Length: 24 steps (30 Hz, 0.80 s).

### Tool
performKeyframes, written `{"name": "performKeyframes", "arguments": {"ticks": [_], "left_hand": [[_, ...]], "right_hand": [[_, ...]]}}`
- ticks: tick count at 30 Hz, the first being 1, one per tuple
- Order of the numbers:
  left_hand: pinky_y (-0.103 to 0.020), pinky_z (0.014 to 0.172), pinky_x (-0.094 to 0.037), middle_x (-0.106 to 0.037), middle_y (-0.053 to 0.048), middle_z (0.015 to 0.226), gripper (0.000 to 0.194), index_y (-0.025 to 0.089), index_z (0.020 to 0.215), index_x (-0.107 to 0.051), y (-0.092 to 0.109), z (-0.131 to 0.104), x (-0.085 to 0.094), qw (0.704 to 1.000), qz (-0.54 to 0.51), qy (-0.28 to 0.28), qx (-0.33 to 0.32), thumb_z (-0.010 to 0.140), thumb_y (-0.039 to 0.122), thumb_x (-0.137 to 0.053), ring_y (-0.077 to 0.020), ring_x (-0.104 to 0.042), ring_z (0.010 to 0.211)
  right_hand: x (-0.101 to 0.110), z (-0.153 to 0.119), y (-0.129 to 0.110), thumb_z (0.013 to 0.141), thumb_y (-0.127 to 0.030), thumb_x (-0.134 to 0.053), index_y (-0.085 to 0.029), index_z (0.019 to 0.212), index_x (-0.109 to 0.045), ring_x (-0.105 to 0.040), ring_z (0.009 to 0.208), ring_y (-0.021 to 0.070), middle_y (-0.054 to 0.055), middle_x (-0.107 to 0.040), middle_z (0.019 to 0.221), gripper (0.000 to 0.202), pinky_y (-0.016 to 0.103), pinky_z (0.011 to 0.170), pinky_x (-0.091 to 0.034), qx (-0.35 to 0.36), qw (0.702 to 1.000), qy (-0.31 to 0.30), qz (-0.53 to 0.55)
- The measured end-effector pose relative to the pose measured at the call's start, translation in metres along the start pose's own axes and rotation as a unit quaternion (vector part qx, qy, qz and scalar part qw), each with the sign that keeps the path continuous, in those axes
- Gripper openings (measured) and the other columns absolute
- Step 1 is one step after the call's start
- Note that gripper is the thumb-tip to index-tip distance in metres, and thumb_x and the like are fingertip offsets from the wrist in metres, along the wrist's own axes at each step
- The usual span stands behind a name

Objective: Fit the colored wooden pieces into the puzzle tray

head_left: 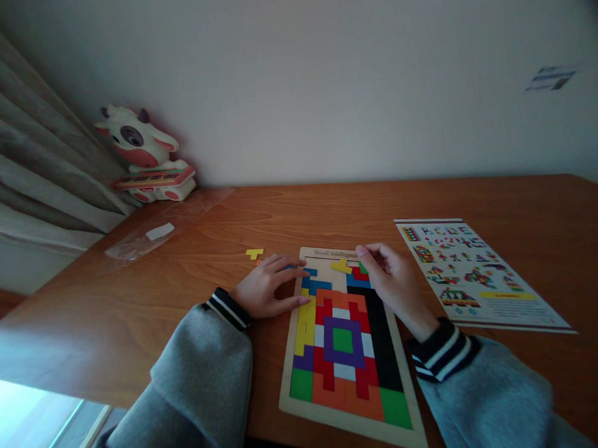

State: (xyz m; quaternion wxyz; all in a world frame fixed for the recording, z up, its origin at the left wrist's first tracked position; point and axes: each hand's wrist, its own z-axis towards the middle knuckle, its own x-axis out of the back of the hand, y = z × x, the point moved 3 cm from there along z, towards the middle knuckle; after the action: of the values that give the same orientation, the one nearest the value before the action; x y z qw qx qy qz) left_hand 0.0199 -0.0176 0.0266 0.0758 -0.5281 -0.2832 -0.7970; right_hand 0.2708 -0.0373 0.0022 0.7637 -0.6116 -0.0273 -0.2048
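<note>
A wooden tangram board (353,434) lies in front of me, filled over most of its area with coloured block pieces. At its left edge rests my left hand (272,287), fingers spread and touching the rim and pieces there, with nothing held. My right hand (392,276) is over the upper right corner, thumb and fingers curled together; whatever they may hold is hidden. Bare wood shows near the top, where a yellow piece (340,266) lies askew. Close to the right thumb are a green piece (363,268) and a red piece (358,275).
A yellow T-shaped piece (254,253) lies on the table (318,210) beyond my left hand, with a bit of orange beside it. At right is a printed pattern sheet (482,276). Clear plastic wrapping (133,246) and a cow toy with a keyboard (152,154) are at left.
</note>
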Motion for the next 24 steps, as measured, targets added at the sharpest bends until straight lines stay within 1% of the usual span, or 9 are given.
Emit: {"name": "performKeyframes", "arguments": {"ticks": [4,7,11,14,19,24], "left_hand": [[-0.053,0.107,-0.037,-0.049,-0.015,0.142,0.070,0.022,0.130,-0.056,0.006,0.000,-0.001,0.999,-0.003,-0.037,-0.011,0.073,0.059,-0.071,-0.0336,-0.044,0.131],[-0.057,0.109,-0.035,-0.044,-0.016,0.147,0.079,0.022,0.133,-0.054,0.010,0.000,-0.001,0.999,-0.009,-0.047,-0.014,0.068,0.062,-0.074,-0.0368,-0.039,0.135],[-0.057,0.109,-0.034,-0.044,-0.016,0.147,0.078,0.022,0.134,-0.053,0.013,0.002,-0.003,0.998,-0.012,-0.060,-0.013,0.069,0.062,-0.072,-0.0366,-0.040,0.135],[-0.057,0.107,-0.035,-0.045,-0.016,0.146,0.077,0.023,0.134,-0.052,0.015,0.004,-0.005,0.998,-0.017,-0.061,-0.008,0.071,0.063,-0.070,-0.0372,-0.042,0.133],[-0.057,0.107,-0.035,-0.044,-0.015,0.147,0.080,0.024,0.135,-0.051,0.019,0.005,-0.009,0.998,-0.020,-0.064,-0.014,0.069,0.066,-0.070,-0.0383,-0.042,0.132],[-0.055,0.107,-0.035,-0.046,-0.017,0.144,0.080,0.022,0.137,-0.049,0.019,0.004,-0.009,0.998,-0.016,-0.067,-0.011,0.072,0.066,-0.067,-0.0364,-0.045,0.130]], "right_hand": [[-0.001,-0.001,0.000,0.088,-0.053,-0.057,-0.020,0.087,-0.063,-0.063,0.075,0.0207,0.006,-0.067,0.081,0.034,0.033,0.067,-0.049,0.001,1.000,-0.004,0.001],[-0.002,-0.002,0.000,0.088,-0.052,-0.056,-0.020,0.086,-0.063,-0.062,0.074,0.0200,0.005,-0.067,0.081,0.033,0.033,0.067,-0.049,0.008,1.000,-0.008,-0.006],[-0.002,-0.002,0.000,0.089,-0.052,-0.056,-0.020,0.086,-0.063,-0.062,0.074,0.0197,0.005,-0.067,0.081,0.033,0.033,0.067,-0.048,0.021,1.000,-0.011,-0.018],[-0.003,-0.002,-0.001,0.089,-0.053,-0.056,-0.020,0.086,-0.063,-0.062,0.073,0.0198,0.006,-0.067,0.080,0.034,0.033,0.066,-0.048,0.016,1.000,-0.007,-0.019],[-0.003,-0.002,-0.001,0.089,-0.051,-0.056,-0.020,0.085,-0.062,-0.061,0.073,0.0196,0.005,-0.066,0.080,0.032,0.033,0.067,-0.048,0.011,1.000,-0.009,-0.021],[-0.003,-0.003,0.000,0.089,-0.051,-0.056,-0.020,0.085,-0.062,-0.061,0.074,0.0198,0.005,-0.066,0.081,0.032,0.033,0.068,-0.047,0.013,1.000,-0.011,-0.025]]}}
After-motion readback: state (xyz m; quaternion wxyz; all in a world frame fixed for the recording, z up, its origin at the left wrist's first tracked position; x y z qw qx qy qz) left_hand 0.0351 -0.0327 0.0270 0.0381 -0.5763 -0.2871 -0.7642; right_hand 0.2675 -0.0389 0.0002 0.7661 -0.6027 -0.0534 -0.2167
